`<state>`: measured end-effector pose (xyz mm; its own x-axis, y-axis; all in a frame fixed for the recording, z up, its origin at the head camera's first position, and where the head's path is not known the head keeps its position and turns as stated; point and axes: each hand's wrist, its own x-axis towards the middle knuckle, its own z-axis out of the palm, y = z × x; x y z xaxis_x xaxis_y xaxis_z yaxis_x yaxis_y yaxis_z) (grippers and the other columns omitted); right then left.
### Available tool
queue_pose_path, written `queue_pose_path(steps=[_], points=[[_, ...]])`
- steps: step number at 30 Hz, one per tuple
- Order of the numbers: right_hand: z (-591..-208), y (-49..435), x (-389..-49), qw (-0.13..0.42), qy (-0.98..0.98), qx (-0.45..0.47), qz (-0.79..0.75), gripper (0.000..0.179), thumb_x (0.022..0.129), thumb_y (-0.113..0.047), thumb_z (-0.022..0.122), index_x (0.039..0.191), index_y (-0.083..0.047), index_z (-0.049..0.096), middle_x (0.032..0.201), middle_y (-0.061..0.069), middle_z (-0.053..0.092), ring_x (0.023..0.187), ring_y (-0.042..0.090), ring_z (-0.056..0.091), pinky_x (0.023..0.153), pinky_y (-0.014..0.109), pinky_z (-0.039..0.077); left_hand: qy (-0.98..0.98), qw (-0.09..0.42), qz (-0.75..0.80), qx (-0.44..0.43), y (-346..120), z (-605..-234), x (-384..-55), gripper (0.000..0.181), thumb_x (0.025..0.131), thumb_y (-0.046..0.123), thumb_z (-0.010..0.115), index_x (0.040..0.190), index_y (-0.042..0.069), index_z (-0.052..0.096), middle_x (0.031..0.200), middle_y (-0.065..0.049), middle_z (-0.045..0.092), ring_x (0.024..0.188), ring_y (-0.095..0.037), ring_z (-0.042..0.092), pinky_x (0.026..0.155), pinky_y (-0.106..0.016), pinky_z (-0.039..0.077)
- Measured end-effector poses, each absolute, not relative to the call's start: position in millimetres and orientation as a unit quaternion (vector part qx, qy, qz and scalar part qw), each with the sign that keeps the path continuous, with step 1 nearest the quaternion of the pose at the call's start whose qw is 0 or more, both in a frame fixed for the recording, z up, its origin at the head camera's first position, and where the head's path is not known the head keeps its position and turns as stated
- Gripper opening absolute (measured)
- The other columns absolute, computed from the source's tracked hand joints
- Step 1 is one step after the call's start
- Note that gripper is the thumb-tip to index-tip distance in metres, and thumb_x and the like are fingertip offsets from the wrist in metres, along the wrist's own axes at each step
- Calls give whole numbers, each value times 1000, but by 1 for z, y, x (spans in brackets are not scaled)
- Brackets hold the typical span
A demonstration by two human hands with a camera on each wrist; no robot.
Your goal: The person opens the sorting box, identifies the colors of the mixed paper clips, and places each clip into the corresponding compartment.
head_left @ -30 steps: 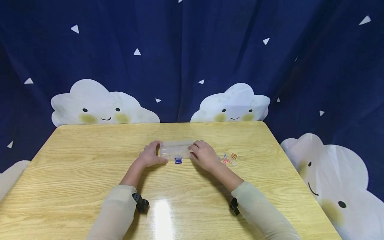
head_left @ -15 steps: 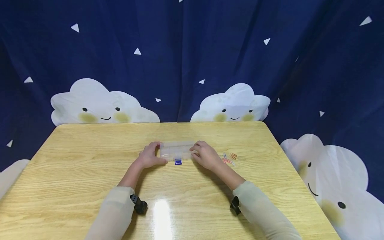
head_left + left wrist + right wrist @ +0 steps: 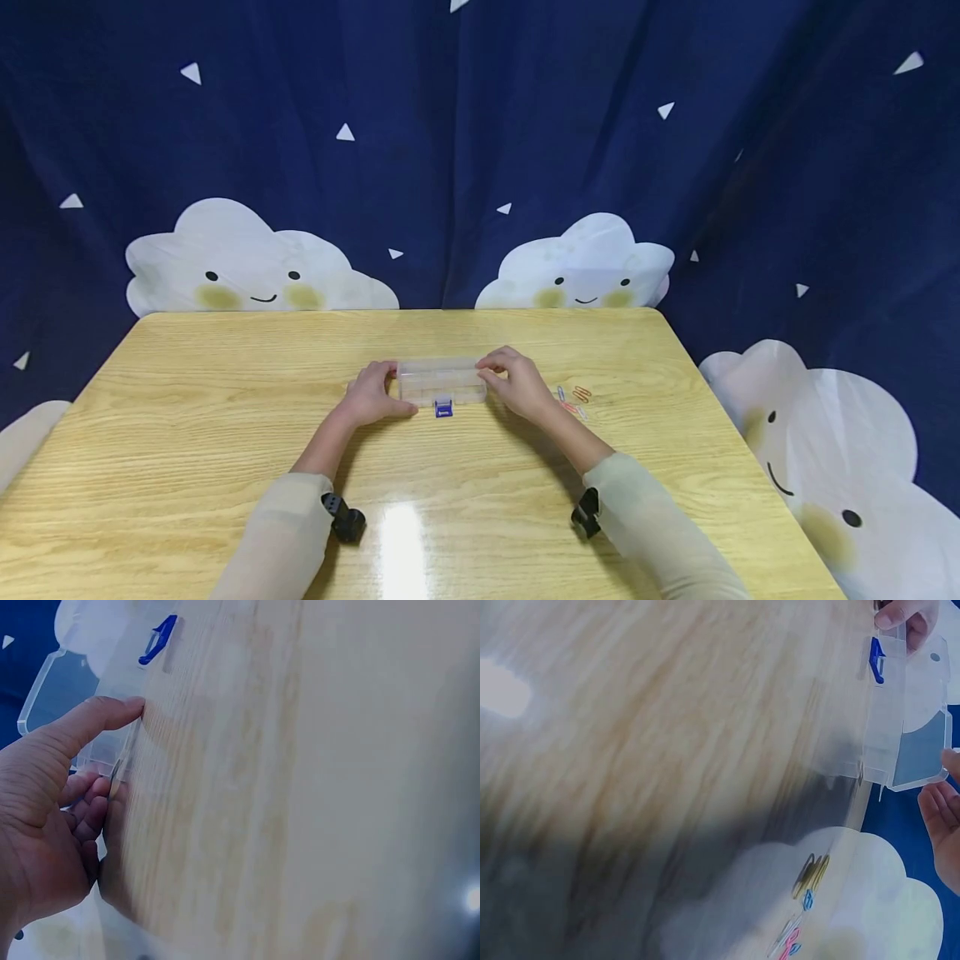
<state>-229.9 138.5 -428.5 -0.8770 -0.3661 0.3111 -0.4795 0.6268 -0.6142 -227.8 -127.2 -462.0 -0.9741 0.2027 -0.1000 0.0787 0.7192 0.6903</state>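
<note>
Left hand (image 3: 371, 397): grasps clear rectangular plastic box (image 3: 423, 387).
Right hand (image 3: 522, 386): pinches raised clear plastic lid (image 3: 922, 754).
Risk: a slipping pinch might drop the lid.

My head view looks forward and down; my closer wrist views share the box (image 3: 442, 383): left, ten o'clock; right, two.

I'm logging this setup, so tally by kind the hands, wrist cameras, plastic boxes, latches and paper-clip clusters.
Left hand and right hand: 2
Black wrist cameras: 2
Clear plastic box: 1
Blue latch: 1
Paper-clip cluster: 1
Total: 7
</note>
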Motion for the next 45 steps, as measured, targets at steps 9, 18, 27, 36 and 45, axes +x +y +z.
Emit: queue_pose_path(steps=[9,18,27,36,45], points=[[-424,134,-236,96,-886,200,408,15,88,-11,64,96,0,71,95,9,66,86,21,63,77,31,51,927,70,358,80,-127,-464,-227,62,66,37,81,109,6,49,99,-9,46,91,-25,39,78,-39,24],[-424,130,-240,96,-874,133,458,18,89,-16,64,100,-2,70,97,11,67,87,21,63,80,33,51,926,56,363,81,-126,-466,-221,74,66,35,82,125,3,49,118,-14,52,106,-31,45,90,-47,28],[-423,125,-250,83,-849,59,519,22,88,-19,65,102,-2,70,98,11,69,84,18,63,69,22,48,927,50,360,87,-122,-466,-217,81,67,37,81,131,1,46,120,-14,53,104,-29,47,86,-45,29],[-425,122,-261,78,-812,8,578,21,87,-18,66,100,-2,70,95,16,67,74,7,56,62,16,43,923,56,370,87,-122,-467,-217,77,68,36,81,130,3,46,126,-16,50,111,-31,45,90,-47,27],[-430,119,-268,63,-793,-8,606,26,94,-15,55,110,3,66,100,27,63,88,29,61,81,39,50,922,64,372,85,-124,-467,-217,79,69,36,80,131,2,44,120,-14,51,106,-30,44,89,-46,26]])
